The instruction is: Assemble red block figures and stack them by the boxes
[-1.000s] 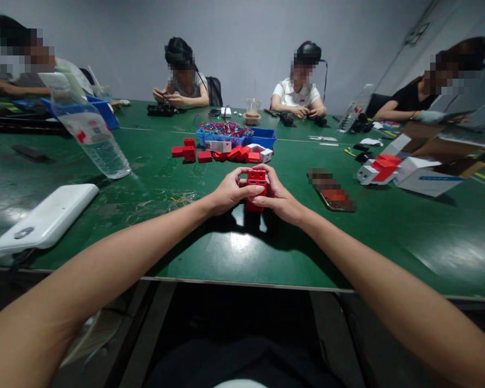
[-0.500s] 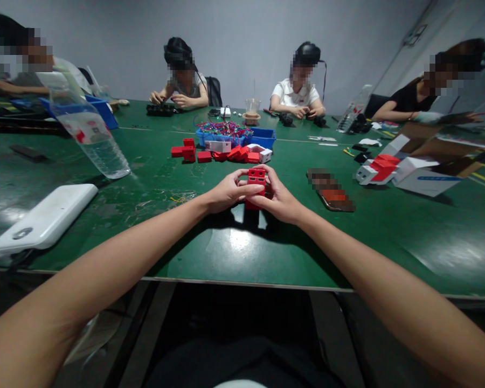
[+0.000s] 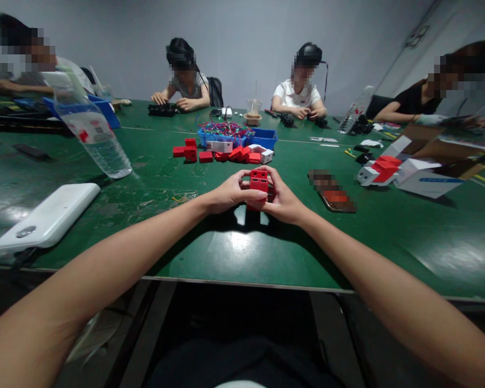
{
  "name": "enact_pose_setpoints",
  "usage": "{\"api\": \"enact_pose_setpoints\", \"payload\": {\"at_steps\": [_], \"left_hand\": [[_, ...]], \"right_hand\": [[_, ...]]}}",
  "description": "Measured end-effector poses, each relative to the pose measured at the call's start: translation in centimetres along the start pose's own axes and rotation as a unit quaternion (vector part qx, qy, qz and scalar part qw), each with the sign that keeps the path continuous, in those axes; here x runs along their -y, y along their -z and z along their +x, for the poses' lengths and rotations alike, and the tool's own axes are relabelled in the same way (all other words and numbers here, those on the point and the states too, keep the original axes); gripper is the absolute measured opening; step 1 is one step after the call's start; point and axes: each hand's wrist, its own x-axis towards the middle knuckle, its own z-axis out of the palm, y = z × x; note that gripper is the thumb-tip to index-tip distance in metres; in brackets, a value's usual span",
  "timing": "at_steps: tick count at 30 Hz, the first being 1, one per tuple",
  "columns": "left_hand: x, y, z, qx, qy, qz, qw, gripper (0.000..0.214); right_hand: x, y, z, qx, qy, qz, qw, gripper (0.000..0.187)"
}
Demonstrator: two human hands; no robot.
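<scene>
Between both hands, just above the green table, is a red plastic block with round holes and slots in its upper face. My left hand is closed on its left side, with the thumb lying across the front. My right hand grips the right side, its fingers curled behind the block. The fingers hide part of its sides. Beyond my hands lie several loose red blocks and a few white blocks.
Behind the blocks, blue bins stand, one heaped with coloured wires. On the left are a water bottle and a white power bank; on the right, a phone and an open carton. Several people sit around the table.
My right thumb has slid down off the block's front, while the left thumb stays across it. The block remains in both hands at nearly the same spot.
</scene>
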Motion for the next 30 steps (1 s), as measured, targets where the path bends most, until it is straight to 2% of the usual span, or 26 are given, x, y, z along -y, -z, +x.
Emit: {"api": "enact_pose_setpoints", "payload": {"at_steps": [7, 14, 23, 30], "left_hand": [[-0.73, -0.18, -0.27, -0.008, 0.012, 0.026, 1.0, 0.08], [-0.62, -0.16, -0.15, -0.015, 0.005, 0.02, 1.0, 0.078], [-0.58, -0.07, -0.08, -0.014, 0.007, 0.05, 0.999, 0.082], [-0.37, -0.14, -0.1, -0.009, -0.003, 0.082, 0.997, 0.078]], "right_hand": [[-0.22, -0.12, 0.05, -0.01, -0.004, -0.003, 1.0, 0.077], [-0.27, -0.07, 0.08, -0.008, -0.005, -0.005, 1.0, 0.081], [-0.48, -0.11, 0.18, -0.008, -0.006, 0.005, 1.0, 0.077], [-0.7, -0.35, 0.19, -0.031, -0.011, -0.041, 0.999, 0.075]]}}
